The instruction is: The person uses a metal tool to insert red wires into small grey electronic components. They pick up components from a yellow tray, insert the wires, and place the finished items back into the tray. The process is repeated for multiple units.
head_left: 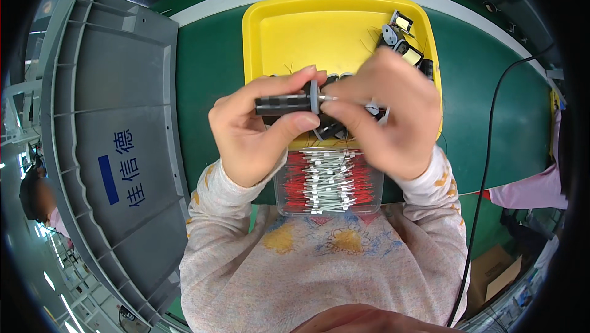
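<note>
A black cylindrical part (pixel 283 104) with a grey round flange at one end lies sideways in my left hand (pixel 243 139). Thumb and fingers close around it, above the near edge of the yellow tray. At the flange, my right hand (pixel 402 115) pinches a thin pale piece (pixel 329 97) in line with the cylinder. Motion blurs this hand, so the piece's exact kind is unclear. Below both hands, several more black parts (pixel 332 129) lie in the yellow tray (pixel 247 38), partly hidden by my fingers.
A clear box (pixel 281 204) of red and white wires with small white connectors sits against my body. Black parts with pale labels (pixel 410 55) fill the tray's far right corner. A grey crate (pixel 117 44) stands at left; a black cable (pixel 491 118) runs down the right.
</note>
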The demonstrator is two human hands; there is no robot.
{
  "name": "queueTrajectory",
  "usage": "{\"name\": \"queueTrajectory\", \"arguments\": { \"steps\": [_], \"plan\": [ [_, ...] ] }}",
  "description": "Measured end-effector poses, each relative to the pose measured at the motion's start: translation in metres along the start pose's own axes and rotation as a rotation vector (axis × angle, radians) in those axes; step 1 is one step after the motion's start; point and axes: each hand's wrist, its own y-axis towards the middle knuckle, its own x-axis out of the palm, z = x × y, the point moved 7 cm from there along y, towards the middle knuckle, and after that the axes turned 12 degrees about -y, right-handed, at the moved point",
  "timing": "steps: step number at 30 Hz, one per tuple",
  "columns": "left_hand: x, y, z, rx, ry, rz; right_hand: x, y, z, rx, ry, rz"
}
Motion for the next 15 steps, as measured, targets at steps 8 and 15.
{"name": "queueTrajectory", "arguments": {
  "steps": [8, 15],
  "plan": [
    [-0.007, 0.005, -0.039, -0.507, -0.433, 0.130, 0.004, -0.001, 0.054, 0.535, 0.712, 0.005],
    [-0.008, 0.003, -0.043, -0.355, -0.365, 0.170, 0.029, -0.005, 0.041, 0.450, 0.587, 0.037]
  ]
}}
